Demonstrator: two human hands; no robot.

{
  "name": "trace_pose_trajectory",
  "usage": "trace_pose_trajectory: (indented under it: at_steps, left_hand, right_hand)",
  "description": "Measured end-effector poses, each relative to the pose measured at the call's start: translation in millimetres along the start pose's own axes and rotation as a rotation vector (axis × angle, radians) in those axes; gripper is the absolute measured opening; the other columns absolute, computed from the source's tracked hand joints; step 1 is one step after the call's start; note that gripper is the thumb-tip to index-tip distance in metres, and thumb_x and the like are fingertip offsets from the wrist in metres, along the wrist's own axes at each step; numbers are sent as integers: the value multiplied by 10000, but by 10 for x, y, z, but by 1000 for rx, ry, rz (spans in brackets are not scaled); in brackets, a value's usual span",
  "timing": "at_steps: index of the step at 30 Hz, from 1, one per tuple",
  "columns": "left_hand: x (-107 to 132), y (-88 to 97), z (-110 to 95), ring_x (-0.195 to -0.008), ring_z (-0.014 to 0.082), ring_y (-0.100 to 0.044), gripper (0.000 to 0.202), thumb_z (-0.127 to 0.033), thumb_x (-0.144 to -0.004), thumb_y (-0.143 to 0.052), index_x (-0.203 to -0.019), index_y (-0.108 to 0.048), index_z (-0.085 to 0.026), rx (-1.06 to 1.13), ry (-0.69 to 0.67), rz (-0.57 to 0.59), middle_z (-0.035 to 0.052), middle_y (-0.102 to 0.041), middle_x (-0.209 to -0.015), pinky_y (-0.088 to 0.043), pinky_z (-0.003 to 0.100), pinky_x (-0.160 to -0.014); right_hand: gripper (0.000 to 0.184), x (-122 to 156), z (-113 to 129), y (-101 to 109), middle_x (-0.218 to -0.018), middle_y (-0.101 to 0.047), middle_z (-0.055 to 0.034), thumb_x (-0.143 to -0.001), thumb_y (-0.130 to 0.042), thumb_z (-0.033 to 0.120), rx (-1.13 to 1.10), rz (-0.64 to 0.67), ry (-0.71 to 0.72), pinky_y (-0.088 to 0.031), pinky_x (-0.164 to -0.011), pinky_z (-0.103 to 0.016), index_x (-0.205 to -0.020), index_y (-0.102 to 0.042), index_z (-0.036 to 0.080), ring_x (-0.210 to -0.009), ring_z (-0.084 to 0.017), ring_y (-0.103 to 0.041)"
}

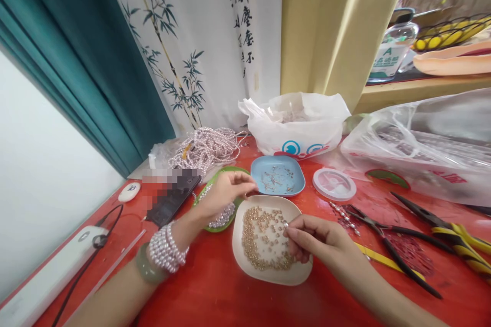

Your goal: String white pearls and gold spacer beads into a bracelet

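Note:
My right hand (316, 237) pinches a small silvery bead (286, 226) between thumb and fingertips. It is over the right side of a cream tray (240, 255) that holds many gold beads (251, 237). My left hand (226, 193) reaches across a green tray (226, 226) of pale lilac beads (221, 217). Its fingertips are drawn together near the corner of a blue tray (299, 184); what they hold, if anything, is too small to make out. Small metal pieces (278, 179) lie in the blue tray. A coiled pearl bracelet (166, 248) and a green bangle (148, 265) circle my left wrist.
Strands of lilac pearls (209, 145) lie at the back left by a black phone (174, 196). White plastic bags (295, 130) stand behind. Right are a round clear lid (334, 184), black-handled pliers (387, 237) and yellow-black pliers (448, 237). A power strip (49, 271) lies left.

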State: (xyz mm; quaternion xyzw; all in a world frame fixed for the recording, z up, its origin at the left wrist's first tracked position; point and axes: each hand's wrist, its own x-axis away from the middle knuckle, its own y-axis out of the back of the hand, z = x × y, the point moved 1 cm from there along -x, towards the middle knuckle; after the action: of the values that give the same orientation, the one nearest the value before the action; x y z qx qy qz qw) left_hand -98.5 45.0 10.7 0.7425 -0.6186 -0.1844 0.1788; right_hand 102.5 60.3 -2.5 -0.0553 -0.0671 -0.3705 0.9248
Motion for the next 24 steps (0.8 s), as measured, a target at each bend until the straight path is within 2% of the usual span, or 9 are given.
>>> trace_pose_trajectory:
  at_steps: [1, 3, 6, 11, 16, 24]
  left_hand:
    - [52, -79, -55, -608, 103, -540, 137, -249, -713, -587, -780, -597, -130, 256, 63, 77, 34, -610, -747, -433, 229, -579]
    - [149, -213, -133, -560, 71, -510, 133, -213, -659, -654, -740, -603, -121, 568, 156, 179, 12, -583, -699, -410, 203, -554]
    - [237, -316, -154, -551, 57, -499, 134, -184, -630, -690, -716, -612, -116, 759, 225, 220, 6, -578, -688, -397, 189, -545]
    - [251, -343, -128, -605, 70, -518, 164, -195, -608, -720, -702, -614, -113, 839, 254, 215, 16, -588, -689, -405, 181, -567]
    - [260, -377, -150, -583, 63, -517, 150, -180, -603, -724, -681, -616, -110, 848, 262, 214, 11, -585, -689, -406, 181, -566]
    - [285, -406, -113, -606, 73, -528, 99, -146, -628, -701, -686, -629, -111, 854, 230, 238, 17, -582, -709, -418, 189, -583]
  right_hand:
    - [252, 7, 7, -2, -511, -556, 21, -692, -569, 397, 4, 3, 8, -387, -495, -222, -603, -546, 163, -476, -91, -481]
    - [239, 22, 16, -6, -502, -549, 22, -703, -558, 370, 12, 9, 26, -382, -495, -221, -590, -538, 160, -474, -89, -472]
    - [211, 46, 19, -10, -486, -534, 27, -713, -544, 322, 9, 14, 35, -372, -489, -218, -581, -526, 159, -468, -86, -460]
    - [170, 57, 14, -12, -486, -521, 32, -714, -525, 271, -4, 24, 34, -365, -489, -213, -584, -514, 162, -468, -86, -452]
    - [144, 43, 4, -12, -495, -512, 33, -708, -512, 237, -5, 34, 41, -359, -484, -210, -584, -504, 164, -468, -86, -449]
    - [143, 26, 11, -29, -479, -509, 37, -698, -519, 246, -7, 28, 39, -357, -476, -209, -582, -504, 163, -452, -84, -443]
